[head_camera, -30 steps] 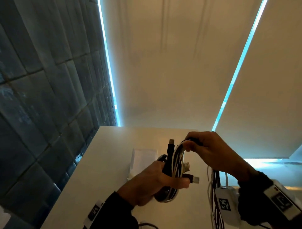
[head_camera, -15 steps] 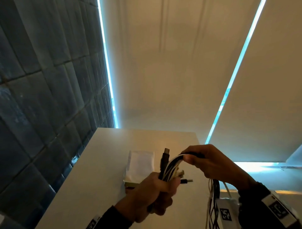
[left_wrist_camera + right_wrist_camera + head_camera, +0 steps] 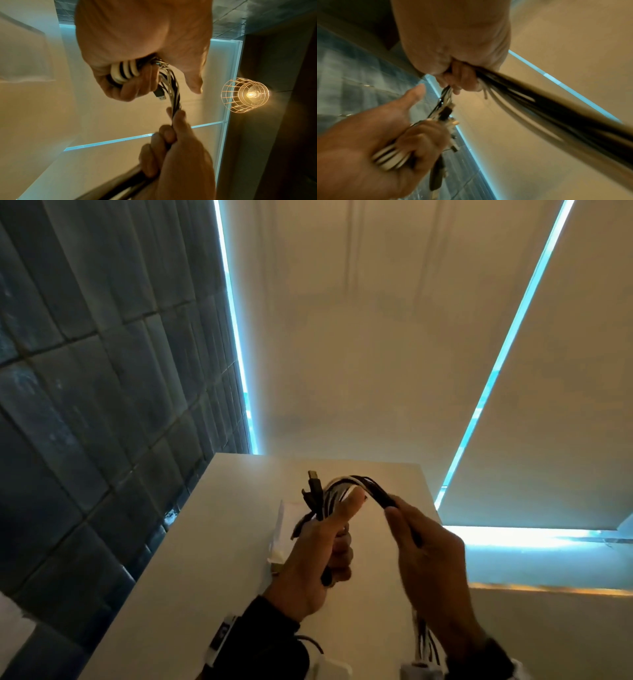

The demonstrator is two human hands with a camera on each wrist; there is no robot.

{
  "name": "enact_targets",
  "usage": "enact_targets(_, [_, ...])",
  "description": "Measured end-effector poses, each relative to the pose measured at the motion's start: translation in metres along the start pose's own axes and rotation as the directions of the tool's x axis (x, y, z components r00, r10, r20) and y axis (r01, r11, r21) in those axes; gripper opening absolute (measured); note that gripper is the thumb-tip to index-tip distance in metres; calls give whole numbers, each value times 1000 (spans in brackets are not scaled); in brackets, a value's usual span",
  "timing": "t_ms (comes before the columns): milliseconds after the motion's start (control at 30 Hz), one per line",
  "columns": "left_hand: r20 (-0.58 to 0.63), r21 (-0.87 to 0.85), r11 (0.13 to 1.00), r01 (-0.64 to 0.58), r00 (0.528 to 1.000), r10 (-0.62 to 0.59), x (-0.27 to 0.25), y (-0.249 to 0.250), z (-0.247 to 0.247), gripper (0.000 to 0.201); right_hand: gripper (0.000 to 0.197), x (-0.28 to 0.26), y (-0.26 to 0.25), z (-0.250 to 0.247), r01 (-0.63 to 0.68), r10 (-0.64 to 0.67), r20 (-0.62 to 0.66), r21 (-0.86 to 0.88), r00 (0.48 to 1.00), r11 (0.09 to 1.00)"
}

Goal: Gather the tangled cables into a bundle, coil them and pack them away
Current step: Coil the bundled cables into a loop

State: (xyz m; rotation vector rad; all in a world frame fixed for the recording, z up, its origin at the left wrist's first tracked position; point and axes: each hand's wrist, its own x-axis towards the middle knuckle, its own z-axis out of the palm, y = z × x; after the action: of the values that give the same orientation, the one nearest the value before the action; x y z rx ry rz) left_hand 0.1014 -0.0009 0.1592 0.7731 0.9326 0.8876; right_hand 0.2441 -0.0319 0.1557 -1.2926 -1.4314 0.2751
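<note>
A bundle of black and white cables [image 3: 356,486] arches between both hands above the white table [image 3: 212,559]. My left hand [image 3: 318,556] grips the coiled loops [image 3: 124,72] in its fist, thumb stretched upward; a black USB plug [image 3: 313,481] sticks up beside it. My right hand [image 3: 428,559] grips the run of cables just to the right, and the loose strands [image 3: 423,642] hang down below it. In the right wrist view the cables [image 3: 556,105] stream off blurred toward the lower right.
A flat white pouch or box [image 3: 291,529] lies on the table behind the left hand. A dark tiled wall [image 3: 85,405] stands at the left, pale roller blinds [image 3: 376,337] behind. A caged wall lamp [image 3: 245,94] glows to one side.
The right hand has slid down and back along the cables toward me, drawing them taut over the left thumb. The left hand has turned, thumb now pointing up.
</note>
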Motion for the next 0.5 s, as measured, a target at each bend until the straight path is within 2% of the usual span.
enact_targets(33, [4,20,1000,1,1000,-2,2,-1,3,65,27,-2,-5,7,82,-81,28,-44,996,996])
enact_targets(100, [6,-4,1000,3,1000,-3,5,-4,10,59,28,-9,-10,20,218,-199,189,-87,962,972])
enact_targets(167, [-44,-110,994,1,999,-6,10,-6,12,57,31,-16,-7,26,277,-215,348,-139,913,951])
enact_targets(267, [-73,-251,968,27,996,-47,19,-7,3,46,43,-18,-5,29,372,-203,493,-274,846,887])
enact_targets(333, [-71,-323,946,30,996,-56,24,-5,-3,43,51,-19,-5,30,398,-187,561,-281,807,873])
enact_targets(400, [-107,-431,902,-12,993,-38,24,7,-5,43,31,-25,-4,28,270,-119,553,-199,825,942])
enact_targets(433, [-134,-496,867,-50,991,-19,25,15,-8,43,19,-31,1,26,143,-40,557,-142,829,979])
enact_targets(500, [-191,-558,819,-135,981,32,28,31,-16,46,20,-46,16,19,-134,110,589,-3,801,991])
